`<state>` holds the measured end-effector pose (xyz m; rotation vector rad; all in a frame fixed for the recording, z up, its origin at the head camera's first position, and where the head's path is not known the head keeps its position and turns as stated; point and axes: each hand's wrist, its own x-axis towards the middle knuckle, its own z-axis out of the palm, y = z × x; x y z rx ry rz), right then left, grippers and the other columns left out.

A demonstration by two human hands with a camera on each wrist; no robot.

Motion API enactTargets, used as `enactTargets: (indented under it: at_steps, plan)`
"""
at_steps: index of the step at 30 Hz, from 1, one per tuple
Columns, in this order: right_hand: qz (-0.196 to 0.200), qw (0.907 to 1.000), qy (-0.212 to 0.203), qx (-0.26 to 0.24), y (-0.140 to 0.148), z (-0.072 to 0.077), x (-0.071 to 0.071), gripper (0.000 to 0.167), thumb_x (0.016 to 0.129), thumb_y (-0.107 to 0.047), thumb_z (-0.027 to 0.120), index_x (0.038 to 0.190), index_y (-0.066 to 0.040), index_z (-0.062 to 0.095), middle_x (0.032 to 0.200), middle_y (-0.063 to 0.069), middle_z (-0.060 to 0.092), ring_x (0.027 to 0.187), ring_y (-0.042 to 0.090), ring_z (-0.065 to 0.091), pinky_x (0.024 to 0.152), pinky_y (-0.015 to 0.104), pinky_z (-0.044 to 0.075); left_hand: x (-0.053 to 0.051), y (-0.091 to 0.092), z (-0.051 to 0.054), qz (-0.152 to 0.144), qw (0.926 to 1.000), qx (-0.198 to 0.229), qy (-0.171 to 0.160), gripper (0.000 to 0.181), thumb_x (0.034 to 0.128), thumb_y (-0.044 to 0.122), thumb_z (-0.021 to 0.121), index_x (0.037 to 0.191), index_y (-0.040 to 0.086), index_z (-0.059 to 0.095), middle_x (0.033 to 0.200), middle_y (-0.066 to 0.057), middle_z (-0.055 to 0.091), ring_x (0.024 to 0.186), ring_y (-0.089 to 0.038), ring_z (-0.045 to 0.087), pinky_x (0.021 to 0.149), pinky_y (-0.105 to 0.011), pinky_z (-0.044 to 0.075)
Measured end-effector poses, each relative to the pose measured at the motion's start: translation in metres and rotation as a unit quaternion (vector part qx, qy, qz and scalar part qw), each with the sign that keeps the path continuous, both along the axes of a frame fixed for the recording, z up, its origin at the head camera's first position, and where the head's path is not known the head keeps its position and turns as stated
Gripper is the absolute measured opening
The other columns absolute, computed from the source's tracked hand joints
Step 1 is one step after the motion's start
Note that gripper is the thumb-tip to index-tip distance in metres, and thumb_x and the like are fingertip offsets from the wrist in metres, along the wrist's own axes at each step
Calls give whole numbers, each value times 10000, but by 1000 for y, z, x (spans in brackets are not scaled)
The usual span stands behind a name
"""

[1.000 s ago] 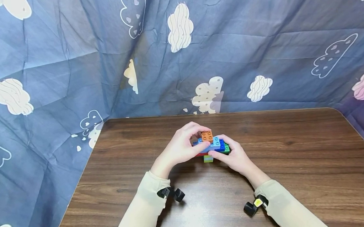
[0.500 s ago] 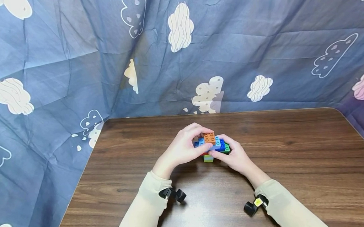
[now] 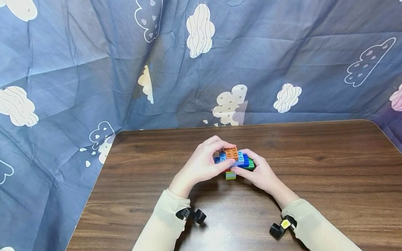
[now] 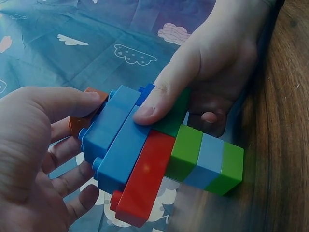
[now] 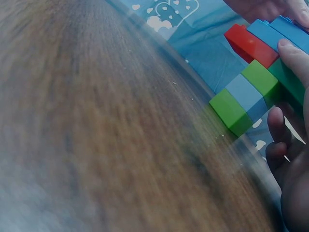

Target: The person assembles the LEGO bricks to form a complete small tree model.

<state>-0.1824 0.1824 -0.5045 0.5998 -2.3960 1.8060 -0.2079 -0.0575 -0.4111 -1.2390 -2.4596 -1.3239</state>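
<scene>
Toy building bricks are stacked on a narrow foot of two lime bricks (image 4: 233,166) with a pale blue brick (image 4: 206,153) between them. Above it sit a red brick (image 4: 145,180) and a green brick (image 4: 176,118), then blue bricks (image 4: 126,147) in two layers. My left hand (image 3: 201,164) pinches an orange brick (image 3: 231,153) at the top, thumb in front and fingers behind. Whether its studs are fully pressed together is hidden. My right hand (image 3: 260,173) grips the stack's right side, its thumb across the blue and green bricks.
The stack's foot stands on a brown wood-grain table (image 3: 325,171). A dark blue cloth (image 3: 169,88) with cloud prints hangs behind the back edge and along the left side. Black wrist cameras (image 3: 200,216) are strapped over both pale sleeves (image 3: 153,235).
My left hand and the orange brick have shifted slightly right over the light blue brick, and the brick now sits a touch lower. The right hand has stayed on the stack.
</scene>
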Motion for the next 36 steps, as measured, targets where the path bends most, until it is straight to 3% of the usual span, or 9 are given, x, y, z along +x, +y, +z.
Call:
enactTargets:
  at_steps: [12, 22, 31, 36]
  plan:
    - [28, 10000, -25, 21, -1, 0, -1, 404, 974, -74, 834, 1335, -169, 681, 1163, 40, 760, 999, 173, 734, 852, 288, 611, 0, -2, 0, 49, 10000, -27, -30, 358, 940, 163, 865, 1276, 93, 765, 1062, 21, 660, 970, -140, 613, 843, -362, 553]
    - [-8, 10000, -47, 79, -2, 1, 0, 402, 976, -73, 831, 1340, -154, 680, 1164, 45, 756, 998, 164, 730, 859, 277, 608, -2, -3, -4, -82, 9999, -20, 106, 346, 947, 171, 851, 1268, 80, 760, 1073, 10, 664, 997, -132, 620, 893, -407, 575]
    - [2, 10000, -14, 68, 0, 0, -1, 401, 980, -69, 825, 1345, -157, 681, 1169, 47, 758, 999, 159, 733, 857, 278, 610, -3, -1, -2, -104, 9994, -111, 314, 345, 946, 185, 851, 1265, 88, 764, 1056, 15, 669, 964, -125, 617, 848, -272, 517]
    - [-35, 10000, -26, 37, 1, 0, 0, 397, 978, -65, 826, 1339, -148, 682, 1166, 54, 755, 997, 156, 729, 855, 271, 605, -1, 3, -1, -13, 9990, -251, 365, 346, 952, 186, 848, 1273, 94, 759, 1068, 14, 672, 973, -131, 609, 861, -272, 502]
